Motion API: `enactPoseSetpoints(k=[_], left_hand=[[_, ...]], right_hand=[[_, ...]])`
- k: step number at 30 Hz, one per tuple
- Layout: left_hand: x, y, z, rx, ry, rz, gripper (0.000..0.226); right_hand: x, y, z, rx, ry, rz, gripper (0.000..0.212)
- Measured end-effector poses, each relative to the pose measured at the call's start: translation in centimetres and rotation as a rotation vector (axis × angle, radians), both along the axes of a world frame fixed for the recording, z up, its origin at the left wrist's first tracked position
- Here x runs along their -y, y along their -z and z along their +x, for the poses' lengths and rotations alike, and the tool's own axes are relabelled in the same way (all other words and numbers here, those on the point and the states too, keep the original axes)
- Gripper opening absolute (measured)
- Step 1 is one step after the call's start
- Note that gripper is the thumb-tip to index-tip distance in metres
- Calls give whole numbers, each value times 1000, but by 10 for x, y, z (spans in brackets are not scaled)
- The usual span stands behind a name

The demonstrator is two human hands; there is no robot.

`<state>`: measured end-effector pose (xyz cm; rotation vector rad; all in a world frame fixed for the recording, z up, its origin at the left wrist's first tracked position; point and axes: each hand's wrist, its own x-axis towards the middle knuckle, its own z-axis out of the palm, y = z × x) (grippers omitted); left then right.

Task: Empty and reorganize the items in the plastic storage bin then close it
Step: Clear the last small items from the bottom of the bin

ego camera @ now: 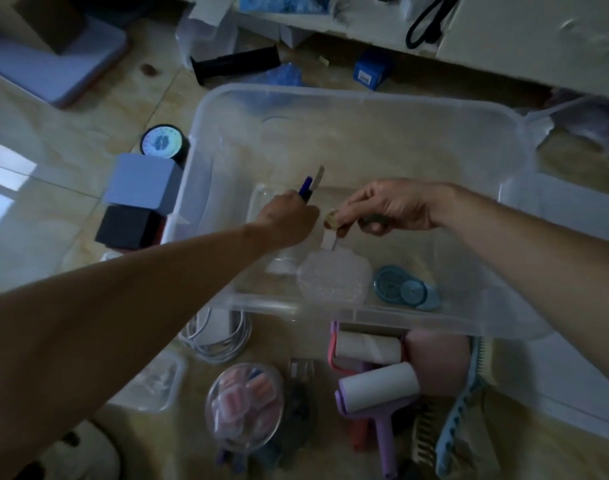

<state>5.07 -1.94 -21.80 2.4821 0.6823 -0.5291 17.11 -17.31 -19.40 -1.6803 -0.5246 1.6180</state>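
Note:
The clear plastic storage bin stands open on the tiled floor. Both my hands reach inside it. My left hand is shut on a blue pen and a thin pale stick that poke up from my fist. My right hand pinches a small round yellowish piece, with a small white tag hanging just below it. On the bin's floor lie a clear scalloped dish, a teal round dispenser and a clear cup partly hidden under my left hand.
In front of the bin lie two lint rollers, a blue comb, a round clear box of pink items, a coiled white cable. The bin's clear lid lies right. White and black boxes stand left.

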Motion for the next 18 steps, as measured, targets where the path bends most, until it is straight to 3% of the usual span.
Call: enactPoseSetpoints(k=[4,11,18], left_hand=[[5,-50,-22,110,-155,-143,19],[17,-115,-108,123,-400,-447,27],[59,-146,-236,153,-511,-475,31]], right_hand=[[-11,-48,-4,96,73,65,21],[-2,-97,-67,159,187,44,26],[36,-134,-158,131,-120,-134,11]])
